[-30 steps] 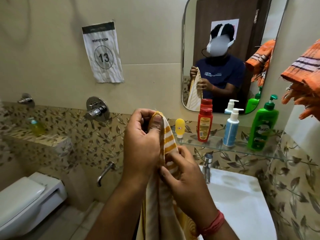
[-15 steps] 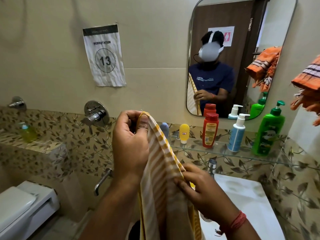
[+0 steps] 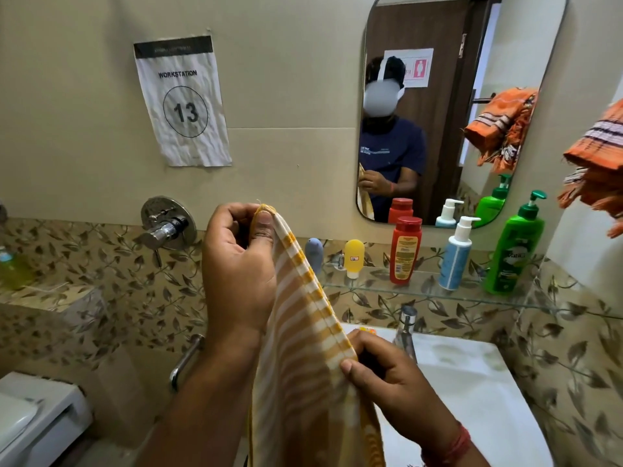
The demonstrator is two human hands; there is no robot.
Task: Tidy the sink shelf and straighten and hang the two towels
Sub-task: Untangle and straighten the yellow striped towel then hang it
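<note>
Above leaf-tiled wall and glass shelf (image 3: 421,287), both hands pinching the striped towel (image 3: 303,348), perhaps folded.

wall paper sheet (image 3: 183,102): "workstation", circled "13".

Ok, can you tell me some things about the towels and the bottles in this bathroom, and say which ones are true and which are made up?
1. Both hands grip the yellow striped towel. True: the left hand pinches its top corner, the right hand grips its edge lower down.
2. The green pump bottle lies on its side in the sink. False: it stands upright on the glass shelf.
3. An orange towel hangs at the right. True.
4. The red bottle stands left of the blue pump bottle. True.
5. The paper sign on the wall shows number 7. False: it shows 13.
</note>
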